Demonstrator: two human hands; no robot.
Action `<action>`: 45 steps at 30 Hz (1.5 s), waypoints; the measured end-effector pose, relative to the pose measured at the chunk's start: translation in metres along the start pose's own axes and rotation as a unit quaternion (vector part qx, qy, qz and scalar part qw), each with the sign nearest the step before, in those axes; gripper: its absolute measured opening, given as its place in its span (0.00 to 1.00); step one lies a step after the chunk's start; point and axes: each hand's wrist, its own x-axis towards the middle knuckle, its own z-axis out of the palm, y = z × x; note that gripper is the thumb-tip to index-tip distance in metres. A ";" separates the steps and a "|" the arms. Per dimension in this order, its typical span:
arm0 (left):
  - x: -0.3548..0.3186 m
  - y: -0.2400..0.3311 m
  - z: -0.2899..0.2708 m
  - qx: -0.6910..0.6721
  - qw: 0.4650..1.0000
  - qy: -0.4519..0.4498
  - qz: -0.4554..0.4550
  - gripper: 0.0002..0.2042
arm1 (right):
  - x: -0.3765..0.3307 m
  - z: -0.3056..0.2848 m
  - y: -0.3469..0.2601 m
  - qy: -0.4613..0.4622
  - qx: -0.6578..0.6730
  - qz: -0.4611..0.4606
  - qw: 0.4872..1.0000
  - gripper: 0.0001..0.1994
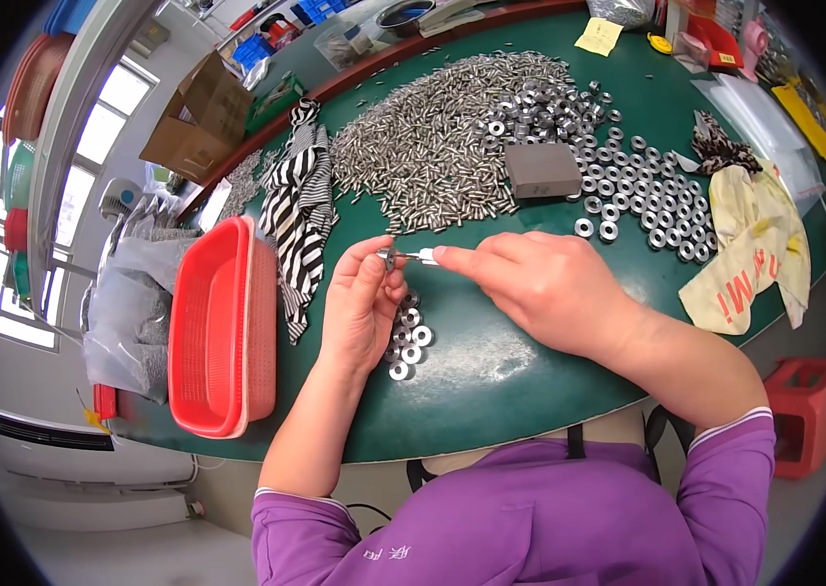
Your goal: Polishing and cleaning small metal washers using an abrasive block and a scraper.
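Your left hand [362, 303] fingers pinch a small ring [390, 259]; your right hand [540, 283] fingers close on a short pin [417, 256], tip at the ring's hole, above the green desk [491, 381]. About nine rings [407, 337] lie beneath. One red basket [217, 327] left; one grey block [542, 169] beyond.

Purple top with sleeves pushed up the forearms, thin white trim at the cuffs, perhaps small pale embroidery near the hem.

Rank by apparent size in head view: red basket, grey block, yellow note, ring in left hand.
1. red basket
2. grey block
3. yellow note, farther off, so unsure against the block
4. ring, pinched by left hand
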 end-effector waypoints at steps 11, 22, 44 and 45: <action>0.000 0.000 0.008 0.030 0.999 0.023 0.013 0.11 | -0.003 0.000 -0.007 0.013 -0.077 -0.023 0.997 0.21; 0.001 -0.003 0.012 0.066 0.996 0.027 0.051 0.11 | -0.003 -0.005 -0.009 -0.043 0.062 0.073 0.994 0.20; 0.001 0.005 0.007 0.008 0.999 0.029 0.022 0.13 | 0.001 0.002 0.004 0.048 0.145 0.097 0.983 0.12; 0.001 0.005 0.007 0.005 1.000 0.023 0.016 0.13 | 0.001 0.002 0.004 0.037 0.129 0.093 0.987 0.13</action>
